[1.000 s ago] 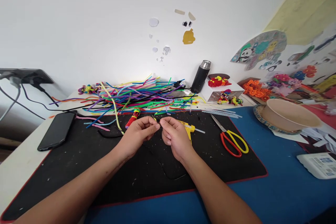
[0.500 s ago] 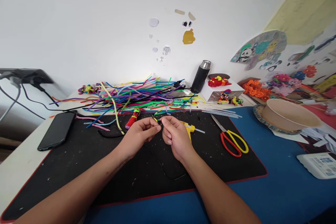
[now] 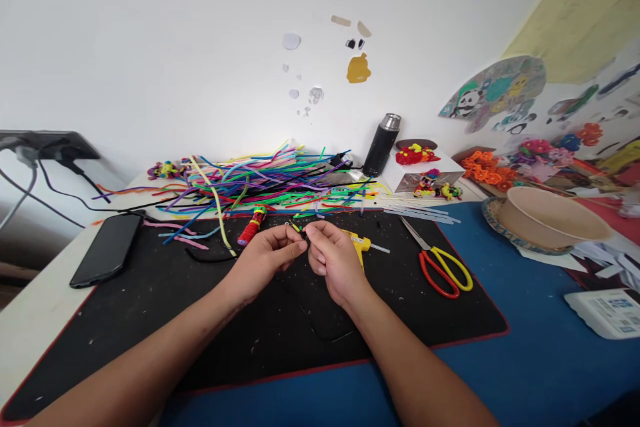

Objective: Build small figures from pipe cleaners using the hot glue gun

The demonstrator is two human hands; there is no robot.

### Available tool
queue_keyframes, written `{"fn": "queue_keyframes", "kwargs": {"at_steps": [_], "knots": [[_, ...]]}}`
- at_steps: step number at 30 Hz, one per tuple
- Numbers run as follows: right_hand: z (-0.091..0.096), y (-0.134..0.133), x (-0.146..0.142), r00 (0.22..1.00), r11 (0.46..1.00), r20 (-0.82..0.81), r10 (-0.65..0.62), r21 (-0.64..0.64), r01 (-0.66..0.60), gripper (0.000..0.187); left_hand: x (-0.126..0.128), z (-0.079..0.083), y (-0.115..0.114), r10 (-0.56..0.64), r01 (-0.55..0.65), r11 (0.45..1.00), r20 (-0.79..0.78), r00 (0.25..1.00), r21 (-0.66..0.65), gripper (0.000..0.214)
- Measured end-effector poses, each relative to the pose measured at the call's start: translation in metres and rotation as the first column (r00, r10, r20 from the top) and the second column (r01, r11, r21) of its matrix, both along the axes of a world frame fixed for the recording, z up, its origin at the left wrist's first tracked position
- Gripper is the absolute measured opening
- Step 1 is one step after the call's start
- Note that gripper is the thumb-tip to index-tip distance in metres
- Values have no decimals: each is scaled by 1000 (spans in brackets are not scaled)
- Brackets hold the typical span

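Over the black mat (image 3: 150,307) my left hand (image 3: 265,257) and my right hand (image 3: 333,257) meet fingertip to fingertip, both pinched on a small yellow-green pipe-cleaner piece (image 3: 299,229). A thin black wire (image 3: 315,327) trails from the hands down across the mat. A yellow glue gun (image 3: 361,243) lies just behind my right hand. A red wrapped figure (image 3: 251,225) lies beyond my left hand.
A heap of coloured pipe cleaners (image 3: 260,180) lies at the back. Red-and-yellow scissors (image 3: 443,267) and clear glue sticks (image 3: 425,215) sit to the right, a black phone (image 3: 106,248) to the left. A black flask (image 3: 381,145), craft flowers (image 3: 487,170) and a paper bowl (image 3: 550,217) stand further back right.
My fingertips shift slightly on the small piece and the view dips a little; otherwise nothing has moved.
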State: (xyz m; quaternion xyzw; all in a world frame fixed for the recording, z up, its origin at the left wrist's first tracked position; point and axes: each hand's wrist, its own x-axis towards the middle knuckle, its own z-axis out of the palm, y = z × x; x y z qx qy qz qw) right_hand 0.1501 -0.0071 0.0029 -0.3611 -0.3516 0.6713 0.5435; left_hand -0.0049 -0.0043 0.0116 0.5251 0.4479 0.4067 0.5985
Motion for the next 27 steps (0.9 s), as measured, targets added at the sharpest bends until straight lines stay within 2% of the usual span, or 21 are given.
{"fn": "queue_keyframes", "kwargs": {"at_steps": [11, 19, 27], "knots": [[0, 1, 0, 1000, 1000, -8, -10, -7, 10, 36, -1, -3, 0, 11, -11, 1000, 26, 1000, 4, 36], [0, -1, 0, 1000, 1000, -8, 0, -8, 0, 36, -1, -3, 3, 166, -170, 985, 93, 982, 40, 34], [-1, 0, -2, 1000, 1000, 17, 19, -6, -19, 35, -3, -2, 3, 180, -180, 981, -1, 984, 77, 36]]}}
